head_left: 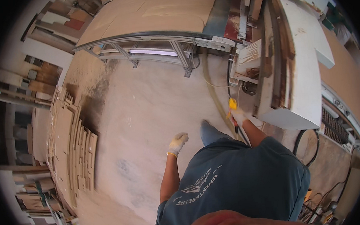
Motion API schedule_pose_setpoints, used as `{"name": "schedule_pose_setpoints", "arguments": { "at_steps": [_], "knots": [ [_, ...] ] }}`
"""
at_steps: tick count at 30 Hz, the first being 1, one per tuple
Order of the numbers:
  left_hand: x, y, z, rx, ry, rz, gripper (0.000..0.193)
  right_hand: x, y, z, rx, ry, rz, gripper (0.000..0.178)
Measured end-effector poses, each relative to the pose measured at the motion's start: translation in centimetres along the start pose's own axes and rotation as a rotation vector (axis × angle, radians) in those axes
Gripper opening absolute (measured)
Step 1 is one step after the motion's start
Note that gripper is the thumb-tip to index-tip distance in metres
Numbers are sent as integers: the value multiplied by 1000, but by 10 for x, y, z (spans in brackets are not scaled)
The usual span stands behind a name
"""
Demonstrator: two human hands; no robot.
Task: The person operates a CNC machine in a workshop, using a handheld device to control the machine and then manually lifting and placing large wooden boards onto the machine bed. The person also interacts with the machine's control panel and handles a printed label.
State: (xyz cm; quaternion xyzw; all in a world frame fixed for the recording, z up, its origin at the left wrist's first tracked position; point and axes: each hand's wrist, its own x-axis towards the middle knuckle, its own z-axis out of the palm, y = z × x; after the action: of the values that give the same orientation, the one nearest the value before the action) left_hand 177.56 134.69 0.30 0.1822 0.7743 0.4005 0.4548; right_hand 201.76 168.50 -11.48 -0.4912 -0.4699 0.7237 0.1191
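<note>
Both of my hands wear pale work gloves. My right hand [238, 115] is closed on a small yellow hand tool [232, 104], held out low beside the machine on the right. The exact kind of this tool is too small to make out. A dark hose or cable runs close by it, with a red and black piece [235, 127] below my hand. My left hand [178, 143] hangs over the floor at my left side, its fingers curled in, and nothing shows in it.
Ahead stands a metal-framed table [180, 56] bearing large brown boards [153, 15]. A white machine housing [300, 64] rises on the right. On the left, cut board strips [77, 147] lie stacked. A thick pale hose [214, 94] crosses the concrete floor [146, 102] near my foot.
</note>
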Motion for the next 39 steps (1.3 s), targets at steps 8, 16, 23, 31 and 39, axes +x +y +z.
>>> {"name": "schedule_pose_setpoints", "arguments": {
  "at_steps": [8, 16, 23, 31, 39],
  "knots": [
    [67, -32, -209, -349, 502, -144, 23, 178, -223, 144, 309, 305, -114, 12],
    [41, -130, -268, -198, 304, -730, 24, 267, -330, 241, 131, 164, -133, 10],
    [174, -105, -306, -15, 58, -547, 29, 363, -375, 339, -10, -10, -141, 12],
    [412, 16, -572, 841, -38, -232, 25, 450, -471, 479, -191, -48, -66, 7],
    [683, 227, -767, 261, 577, -76, 40, 517, -546, 583, -195, -355, 10, 4]
  ]
}}
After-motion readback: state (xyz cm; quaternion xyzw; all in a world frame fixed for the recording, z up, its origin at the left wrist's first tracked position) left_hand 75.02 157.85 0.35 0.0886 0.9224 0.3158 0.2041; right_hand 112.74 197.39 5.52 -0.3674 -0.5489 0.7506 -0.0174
